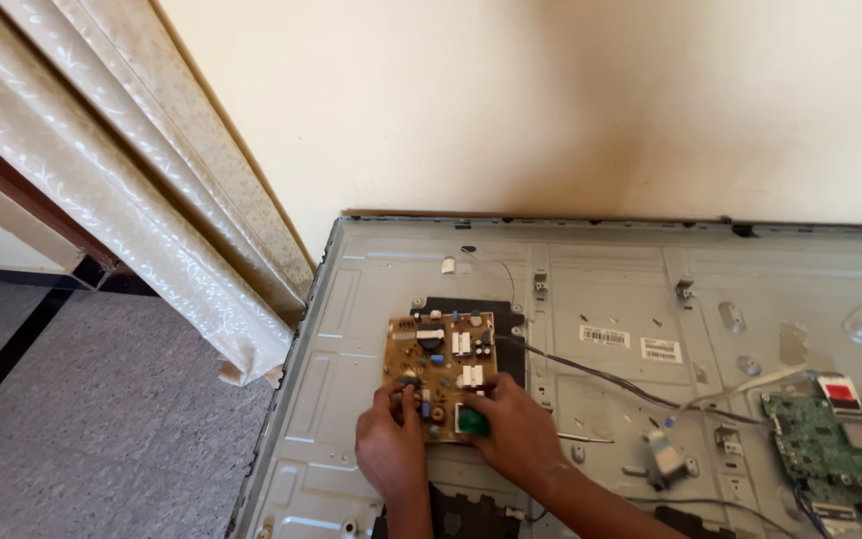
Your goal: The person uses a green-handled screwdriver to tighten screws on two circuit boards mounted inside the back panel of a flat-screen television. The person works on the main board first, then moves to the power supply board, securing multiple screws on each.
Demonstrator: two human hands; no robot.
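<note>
Both hands, left [391, 447] and right [517, 431], grip the brown board's [441, 374] lower edge on the metal panel [611, 299].

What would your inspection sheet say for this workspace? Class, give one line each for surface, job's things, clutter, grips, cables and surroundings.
Surface: grey metal back panel of a flat screen, lying flat on the floor.
Job's things: tan circuit board on the panel's left part, with a green block at its lower edge.
Clutter: green circuit board at right; two white stickers.
Grips: left hand and right hand both rest on the tan board's lower edge; grasp unclear.
Cables: dark cable running from the tan board towards the right.
Surroundings: cream wall, patterned curtain, grey floor.
</note>
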